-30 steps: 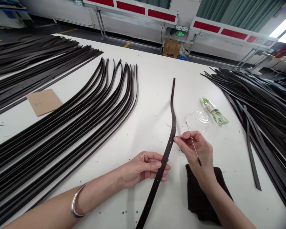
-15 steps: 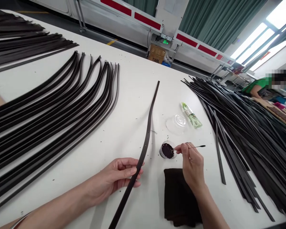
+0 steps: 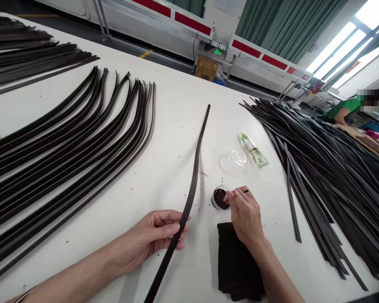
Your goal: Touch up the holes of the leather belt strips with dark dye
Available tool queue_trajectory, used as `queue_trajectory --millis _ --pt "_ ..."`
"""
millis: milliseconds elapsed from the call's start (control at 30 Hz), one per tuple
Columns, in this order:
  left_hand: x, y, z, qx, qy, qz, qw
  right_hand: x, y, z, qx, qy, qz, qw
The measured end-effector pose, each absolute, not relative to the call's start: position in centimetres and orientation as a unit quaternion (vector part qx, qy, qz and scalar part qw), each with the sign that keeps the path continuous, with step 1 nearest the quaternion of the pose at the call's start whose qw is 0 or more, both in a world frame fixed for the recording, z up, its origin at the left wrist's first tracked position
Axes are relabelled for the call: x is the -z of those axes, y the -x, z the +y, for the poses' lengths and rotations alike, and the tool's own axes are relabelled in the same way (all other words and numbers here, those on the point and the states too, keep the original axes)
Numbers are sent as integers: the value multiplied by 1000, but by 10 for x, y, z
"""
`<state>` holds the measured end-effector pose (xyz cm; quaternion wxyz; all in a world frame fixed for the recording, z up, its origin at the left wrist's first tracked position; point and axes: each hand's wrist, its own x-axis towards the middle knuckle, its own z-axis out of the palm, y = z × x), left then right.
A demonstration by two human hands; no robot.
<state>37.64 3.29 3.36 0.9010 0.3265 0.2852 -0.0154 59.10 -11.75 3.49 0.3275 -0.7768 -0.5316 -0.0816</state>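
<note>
My left hand [image 3: 162, 229] is closed on a long dark strap [image 3: 193, 181], thumb on top and fingers beneath. A few small holes show along the strap, and its far end rises away from me, curving. Between the thumb and fingers of my right hand [image 3: 244, 210] is a thin swab [image 3: 245, 191] with a dark tip; my fingers hide most of it. That hand is at the rim of a small clear cup [image 3: 213, 201] of dark paste, where the swab's lower end is hidden. Under my right wrist lies a folded black cloth [image 3: 235, 265].
A clear lid [image 3: 230, 163] and a green tube [image 3: 254, 149] lie behind the cup. Many dark straps [image 3: 82, 139] are lined up at left, and a loose heap of straps [image 3: 318, 168] covers the right side. A person in a green sleeve [image 3: 341, 109] sits at far right.
My right hand has moved left, closer over the cup, and the swab now sticks out less. My left hand and its strap stay nearly still.
</note>
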Motion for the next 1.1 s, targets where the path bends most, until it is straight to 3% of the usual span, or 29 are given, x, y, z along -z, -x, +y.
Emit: queue_trajectory --millis 433,567,733,833,933,1100 --pt "-29 -378 33 10 -330 277 902 -38 -591 -119 82 782 -527 323" --pt "-28 -377 34 14 -333 272 903 -48 -585 -124 49 779 -459 425" --pt "-27 -375 33 13 -335 256 907 -65 -572 -124 -119 754 -276 585" --pt "-28 -376 32 8 -325 254 911 -68 -563 -118 -206 709 -236 632" --pt "-31 -377 31 8 -319 233 919 -66 -549 -113 -202 701 -258 633" --pt "-31 -379 30 5 -305 199 931 -60 -528 -113 -65 688 -463 555"
